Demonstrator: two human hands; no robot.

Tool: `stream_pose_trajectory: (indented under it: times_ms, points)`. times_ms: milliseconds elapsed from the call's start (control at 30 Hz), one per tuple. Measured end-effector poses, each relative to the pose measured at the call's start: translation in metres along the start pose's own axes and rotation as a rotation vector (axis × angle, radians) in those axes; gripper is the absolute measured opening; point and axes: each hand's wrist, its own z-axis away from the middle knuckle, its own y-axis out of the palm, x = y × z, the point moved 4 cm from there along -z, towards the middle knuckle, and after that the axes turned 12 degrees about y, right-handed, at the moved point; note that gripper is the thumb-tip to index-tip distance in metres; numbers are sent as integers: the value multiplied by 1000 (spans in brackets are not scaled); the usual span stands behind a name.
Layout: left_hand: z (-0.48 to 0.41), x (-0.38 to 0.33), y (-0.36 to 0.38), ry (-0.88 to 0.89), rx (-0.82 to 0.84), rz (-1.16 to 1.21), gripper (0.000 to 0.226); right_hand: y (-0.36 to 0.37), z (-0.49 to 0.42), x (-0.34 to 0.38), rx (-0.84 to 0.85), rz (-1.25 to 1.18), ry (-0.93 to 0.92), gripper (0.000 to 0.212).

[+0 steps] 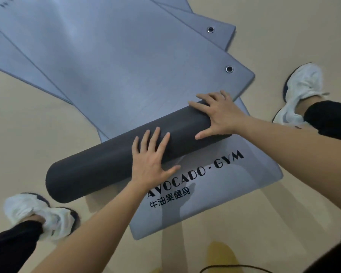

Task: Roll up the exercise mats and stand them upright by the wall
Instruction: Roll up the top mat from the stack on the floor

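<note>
A dark grey rolled-up part of a mat (98,166) lies across the middle of the floor, rolled from a blue-grey mat printed "AVOCADO · GYM" (234,186) whose flat end lies near me. My left hand (152,160) presses flat on the roll's middle, fingers spread. My right hand (217,115) lies flat on the roll's right end, fingers spread. Several more blue-grey mats (126,60) with metal eyelets lie flat and overlapped beyond the roll.
My two feet in white shoes stand on the beige floor, one at lower left (39,213), one at upper right (301,91). A black cable (234,266) and a yellow patch (222,253) lie at the bottom edge.
</note>
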Motion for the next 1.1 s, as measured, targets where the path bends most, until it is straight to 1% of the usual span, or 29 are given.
stream_pose_trajectory:
  times_ms: [100,133,200,267,367,433,500,567,600,667,733,767,800,867,900,967,1033,1100]
  points:
    - [-11,5,9,-49,39,-17,104,7,18,-10,-164,-316,251,122]
    - [-15,10,8,-62,33,-17,103,12,25,-14,-193,-447,360,122]
    - [-23,21,4,-64,-10,-9,101,26,39,-19,-179,-679,530,120]
    - [-31,31,-2,-53,-51,3,101,38,48,-19,-115,-830,579,118]
    - [-45,50,-13,-36,-85,51,105,38,45,-17,-105,-955,549,118]
    - [-56,65,-20,-24,-69,108,106,32,35,-19,-82,-988,514,118]
    - [-70,84,-24,-13,-29,194,105,21,25,-25,-61,-963,458,116]
    - [-82,98,-31,-5,-15,186,102,9,17,-30,-64,-940,442,111]
    - [-84,102,-34,-2,-37,146,99,4,15,-31,-66,-934,457,108]
    - [-78,99,-38,-15,-147,99,89,-4,13,-27,-70,-919,493,104]
    - [-62,77,-37,-22,-258,92,84,-10,16,-19,-52,-885,509,95]
    - [-55,62,-33,-28,-265,80,88,-11,20,-14,-35,-865,514,89]
    - [-49,46,-27,-46,-235,69,95,-11,24,-9,-17,-851,519,82]
    - [-42,20,-15,-138,-159,77,115,-5,35,1,23,-865,538,71]
    - [-41,11,-9,-196,-132,92,124,1,41,6,53,-889,558,69]
    - [-39,2,-1,-271,-91,118,136,13,51,15,134,-937,598,72]
    - [-38,0,2,-278,-88,129,137,21,54,15,219,-1009,621,79]
    - [-36,0,4,-303,-126,153,129,19,48,6,290,-1057,618,74]
